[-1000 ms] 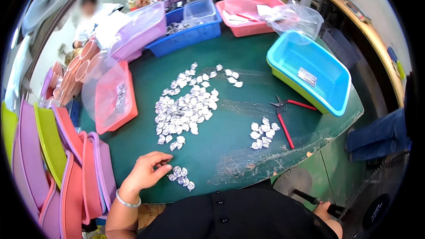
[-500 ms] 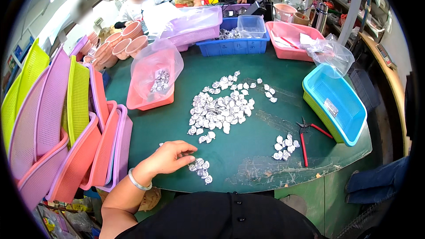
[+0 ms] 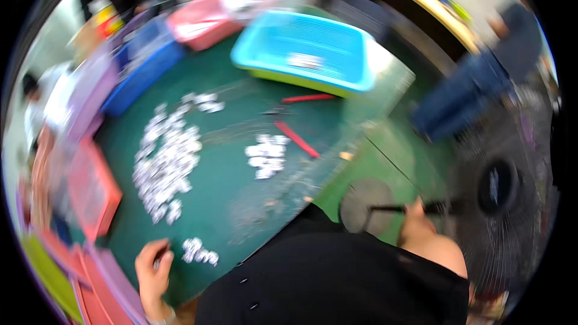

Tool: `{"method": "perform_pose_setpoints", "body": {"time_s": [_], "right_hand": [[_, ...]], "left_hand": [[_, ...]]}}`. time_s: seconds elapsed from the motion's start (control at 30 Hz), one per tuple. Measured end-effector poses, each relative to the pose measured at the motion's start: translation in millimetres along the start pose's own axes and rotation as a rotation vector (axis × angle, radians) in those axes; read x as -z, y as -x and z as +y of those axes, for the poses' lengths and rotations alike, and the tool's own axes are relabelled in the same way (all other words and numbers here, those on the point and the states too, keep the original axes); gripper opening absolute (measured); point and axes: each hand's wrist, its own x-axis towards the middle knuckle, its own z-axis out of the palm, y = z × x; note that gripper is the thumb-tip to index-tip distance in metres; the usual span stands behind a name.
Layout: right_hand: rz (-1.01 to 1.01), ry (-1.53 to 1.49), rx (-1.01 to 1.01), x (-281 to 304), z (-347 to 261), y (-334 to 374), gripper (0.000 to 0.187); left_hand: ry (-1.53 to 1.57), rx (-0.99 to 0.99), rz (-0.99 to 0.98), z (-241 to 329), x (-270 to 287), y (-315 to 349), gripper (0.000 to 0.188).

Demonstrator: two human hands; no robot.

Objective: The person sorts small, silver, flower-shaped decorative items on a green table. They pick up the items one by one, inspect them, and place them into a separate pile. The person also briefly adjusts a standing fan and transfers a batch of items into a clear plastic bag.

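My left hand point(image 3: 155, 271) rests at the table's near left, its fingers bent and a gap between thumb and forefinger. I see nothing clear in it. Beside it lies a small cluster of silvery, rose-shaped pieces point(image 3: 198, 251). A large heap of the same pieces point(image 3: 165, 162) covers the table's middle left, and another small group point(image 3: 267, 155) sits to the right. My right hand point(image 3: 416, 222) is off the table, low on the right, at a dark bar point(image 3: 385, 209) near a round grey disc point(image 3: 367, 201). Blur hides whether its fingers grip the bar.
Red-handled pliers point(image 3: 295, 137) lie open near a blue basket point(image 3: 355, 54) stacked in a green one. Pink point(image 3: 198, 30), blue point(image 3: 141, 69) and coral point(image 3: 96, 186) bins line the far and left sides. A black fan-like round object point(image 3: 498, 186) and a person in jeans point(image 3: 463, 96) are at right.
The view has swung to the right, bringing the floor at right into sight. My right arm has come into view, reaching down there. My left hand stays by the small cluster, fingers more curled.
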Motion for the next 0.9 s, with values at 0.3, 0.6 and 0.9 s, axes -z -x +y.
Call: {"method": "perform_pose_setpoints", "body": {"time_s": [0.3,0.6,0.9], "right_hand": [[-0.554,1.481,-0.174,-35,45,54,0.029],[-1.458,2.271,0.478,-158,-39,275,0.049],[-2.052,2.559,1.314,-148,-29,350,0.050]], "left_hand": [[0.157,0.024,0.041,-19,-3,-22,0.021],[0.085,-0.151,0.078,5,2,-51,0.021],[0.141,-0.212,0.132,-5,-2,-63,0.021]]}}
